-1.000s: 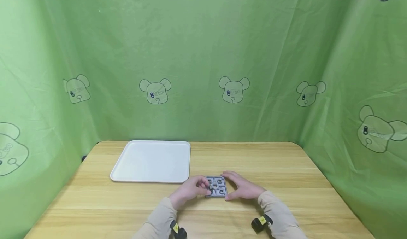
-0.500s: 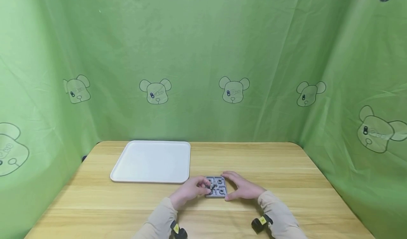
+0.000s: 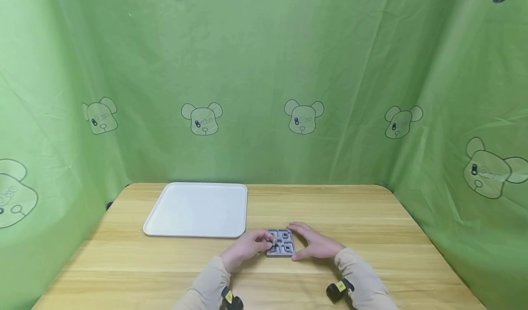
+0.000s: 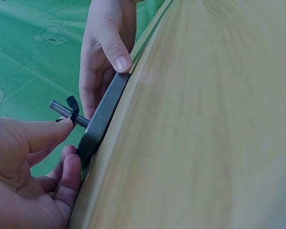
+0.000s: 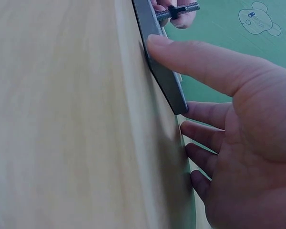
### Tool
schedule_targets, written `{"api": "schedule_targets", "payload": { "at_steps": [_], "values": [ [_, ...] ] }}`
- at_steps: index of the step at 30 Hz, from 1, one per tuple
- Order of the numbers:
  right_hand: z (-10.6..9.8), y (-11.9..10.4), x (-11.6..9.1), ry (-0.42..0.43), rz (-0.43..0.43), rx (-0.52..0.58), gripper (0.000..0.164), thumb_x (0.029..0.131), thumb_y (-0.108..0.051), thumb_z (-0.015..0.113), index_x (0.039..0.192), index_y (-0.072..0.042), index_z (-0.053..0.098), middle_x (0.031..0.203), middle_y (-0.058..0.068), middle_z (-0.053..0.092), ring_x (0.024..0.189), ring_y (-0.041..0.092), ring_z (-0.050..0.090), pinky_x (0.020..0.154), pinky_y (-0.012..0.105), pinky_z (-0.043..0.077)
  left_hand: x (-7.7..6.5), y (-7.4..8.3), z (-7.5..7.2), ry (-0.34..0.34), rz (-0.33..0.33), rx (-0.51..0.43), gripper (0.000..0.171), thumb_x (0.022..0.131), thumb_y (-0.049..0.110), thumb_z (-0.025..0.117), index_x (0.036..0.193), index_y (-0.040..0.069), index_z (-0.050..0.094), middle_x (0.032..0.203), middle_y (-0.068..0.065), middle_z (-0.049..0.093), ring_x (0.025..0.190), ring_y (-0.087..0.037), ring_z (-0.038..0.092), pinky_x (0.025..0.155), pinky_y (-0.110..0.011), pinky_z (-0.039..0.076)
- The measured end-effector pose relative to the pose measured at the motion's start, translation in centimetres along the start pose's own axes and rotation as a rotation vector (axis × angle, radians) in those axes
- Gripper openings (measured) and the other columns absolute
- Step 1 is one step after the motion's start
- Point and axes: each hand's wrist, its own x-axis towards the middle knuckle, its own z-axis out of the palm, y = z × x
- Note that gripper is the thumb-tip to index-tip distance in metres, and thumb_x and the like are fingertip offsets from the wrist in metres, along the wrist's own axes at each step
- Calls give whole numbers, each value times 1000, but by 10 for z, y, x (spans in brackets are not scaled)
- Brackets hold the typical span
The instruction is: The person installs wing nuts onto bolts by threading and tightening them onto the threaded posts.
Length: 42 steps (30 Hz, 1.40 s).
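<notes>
A square grey metal plate (image 3: 289, 242) with recesses and several round holes lies on the wooden table. From its face a threaded bolt (image 4: 55, 106) stands up, carrying a dark wing nut (image 4: 75, 109) partway along. My left hand (image 3: 247, 246) is at the plate's left side, thumb and finger on the wing nut; its lower fingers are curled near the plate's edge. On the opposite side my right hand (image 3: 316, 245) holds the plate between thumb and forefinger, the other fingers resting by the table. In the right wrist view, the thumb (image 5: 190, 55) presses the plate's edge.
A white rectangular tray (image 3: 195, 209) lies at the back left of the wooden table (image 3: 338, 209). Green curtain (image 3: 255, 158) with bear-head prints surrounds the back and sides. Each sleeve carries a strapped black camera (image 3: 335, 291).
The fingers of my left hand shift slightly at the wing nut, whose wings stand at a different angle. My right hand and the plate stay in place.
</notes>
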Motion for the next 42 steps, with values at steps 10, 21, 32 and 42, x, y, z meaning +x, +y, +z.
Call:
{"api": "schedule_targets", "payload": {
  "at_steps": [10, 21, 32, 42],
  "values": [
    [0, -1, -1, -7, 14, 15, 95, 75, -38, 79, 148, -1, 33, 156, 27, 25, 142, 51, 24, 110, 71, 18, -2, -1, 0, 30, -28, -60, 17, 87, 11, 66, 103, 6, 62, 85, -1, 56, 75, -14, 50, 62, -26, 42],
    [1, 2, 0, -8, 12, 16, 96, 74, -38, 79, 148, -1, 32, 156, 27, 24, 142, 51, 23, 110, 71, 18, -1, -1, -1, 28, -24, -67, 18, 82, 10, 71, 94, 4, 59, 82, 0, 54, 73, -14, 50, 62, -25, 40],
    [2, 4, 1, -8, 10, 22, 95, 75, -38, 79, 148, -1, 33, 156, 26, 25, 142, 49, 24, 110, 70, 18, -3, 1, -1, 17, 1, -82, 23, 79, 3, 71, 100, 0, 62, 85, -1, 55, 79, -14, 50, 70, -25, 40],
    [1, 3, 1, -10, 15, 29, 95, 74, -38, 79, 149, -1, 32, 156, 26, 24, 142, 50, 24, 110, 70, 17, -1, 0, -1, 8, -8, -58, 23, 77, 8, 74, 99, 5, 65, 84, 1, 54, 81, -15, 49, 73, -26, 39]
  ]
}}
